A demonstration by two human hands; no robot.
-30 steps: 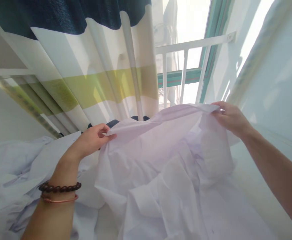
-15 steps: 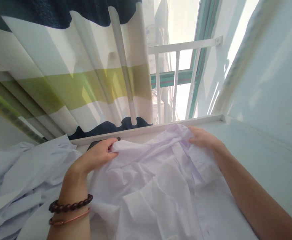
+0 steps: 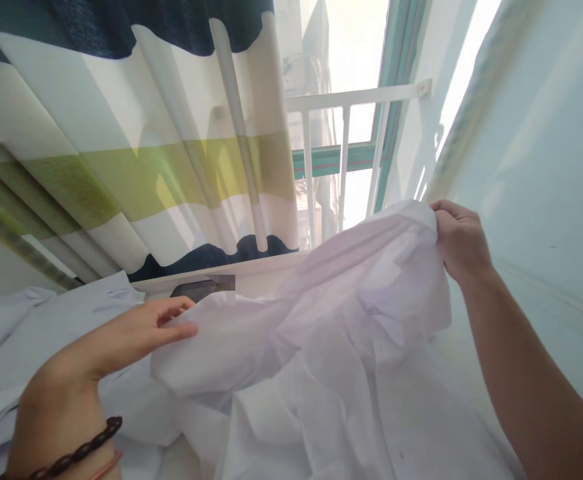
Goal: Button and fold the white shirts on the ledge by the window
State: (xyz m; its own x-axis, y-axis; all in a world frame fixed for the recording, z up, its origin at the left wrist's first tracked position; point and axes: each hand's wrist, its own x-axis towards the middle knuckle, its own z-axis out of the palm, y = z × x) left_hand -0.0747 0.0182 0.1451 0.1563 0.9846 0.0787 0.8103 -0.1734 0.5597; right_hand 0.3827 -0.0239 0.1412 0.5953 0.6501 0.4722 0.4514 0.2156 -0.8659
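A large, thin white cloth [image 3: 316, 373] lies crumpled before me, its far right part raised off the surface. My right hand [image 3: 464, 237] is closed on its upper right edge, with the cloth hanging in folds from the fingers. At the cloth's left edge is my left hand [image 3: 164, 323], thumb and fingers apart and touching or very near the fabric. A dark beaded bracelet [image 3: 78, 453] and a thin reddish band circle the left wrist. Just beyond the left hand sits a dark flat object [image 3: 198, 288], partly covered by the cloth and blurred out.
More rumpled white fabric [image 3: 36, 340] is heaped at the left. A white ledge [image 3: 251, 267] runs along the far side, below a striped curtain [image 3: 171, 173] and a white railing [image 3: 356, 99] at the window. A pale blue wall [image 3: 546, 220] stands at the right.
My right hand has moved up and to the right, lifting the cloth's edge. My left hand has shifted left and its fingers have parted. More of the dark object shows.
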